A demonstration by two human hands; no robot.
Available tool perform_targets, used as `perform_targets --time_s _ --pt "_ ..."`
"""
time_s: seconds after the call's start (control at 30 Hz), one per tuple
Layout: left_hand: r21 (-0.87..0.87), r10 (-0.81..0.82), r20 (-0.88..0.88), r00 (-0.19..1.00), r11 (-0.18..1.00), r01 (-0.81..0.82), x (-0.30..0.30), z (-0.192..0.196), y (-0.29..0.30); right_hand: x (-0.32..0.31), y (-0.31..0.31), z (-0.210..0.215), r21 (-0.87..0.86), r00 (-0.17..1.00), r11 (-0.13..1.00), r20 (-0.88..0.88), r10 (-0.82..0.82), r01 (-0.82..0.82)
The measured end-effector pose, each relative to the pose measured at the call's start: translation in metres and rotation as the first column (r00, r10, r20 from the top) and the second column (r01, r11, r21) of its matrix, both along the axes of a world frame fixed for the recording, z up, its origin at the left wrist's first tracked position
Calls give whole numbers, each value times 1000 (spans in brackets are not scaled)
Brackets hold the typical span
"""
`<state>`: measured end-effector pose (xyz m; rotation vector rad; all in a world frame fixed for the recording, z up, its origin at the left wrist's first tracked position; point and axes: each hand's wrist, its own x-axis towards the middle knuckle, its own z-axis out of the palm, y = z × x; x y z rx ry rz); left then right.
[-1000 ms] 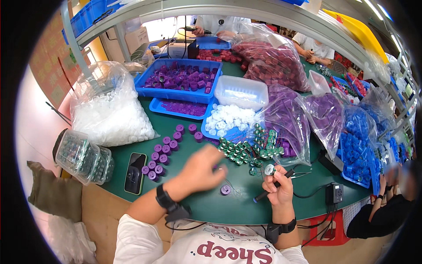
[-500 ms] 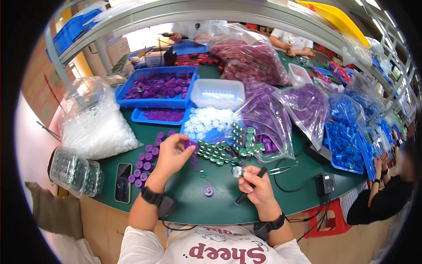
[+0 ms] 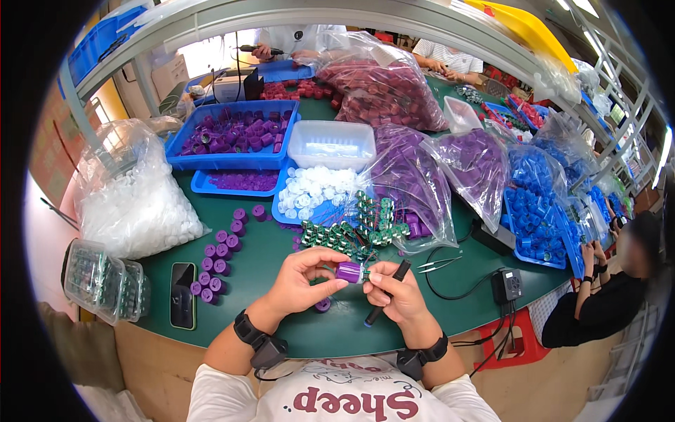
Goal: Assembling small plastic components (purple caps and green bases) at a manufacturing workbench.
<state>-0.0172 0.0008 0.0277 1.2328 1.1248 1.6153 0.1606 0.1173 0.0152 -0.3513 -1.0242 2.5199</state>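
The left hand (image 3: 306, 280) pinches a small purple plastic cap (image 3: 348, 271) lying sideways, long axis left to right, above the green tabletop (image 3: 267, 246). The right hand (image 3: 397, 292) meets its right end, also gripping a black pen-like tool (image 3: 385, 292). Beyond, a blue plastic tray (image 3: 232, 133) holds purple caps.

Both forearms enter from the lower edge, bare below short white sleeves, angled inward so the hands meet at centre. A dark band sits on each wrist. Left hand (image 3: 304, 278): palm turned right, fingers curled, thumb and fingertips (image 3: 336, 261) pinched closed at the meeting point. Right hand (image 3: 394, 290): knuckles up, fingers folded into a loose fist, thumb and forefinger pressed together toward the left hand. The two hands' fingertips sit just beside each other, nearly touching. Elbows spread wide, near the torso.
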Motion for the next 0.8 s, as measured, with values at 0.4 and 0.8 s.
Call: perform_targets --time_s 0.4,0.8 --pt "60 85 -114 990 995 -79 4 10 -8 -6 -8 9 33 1000 999 -17 -7 8" --pt "139 106 -184 977 987 -80 3 8 -11 -10 -16 17 211 996 976 46 -71 60"
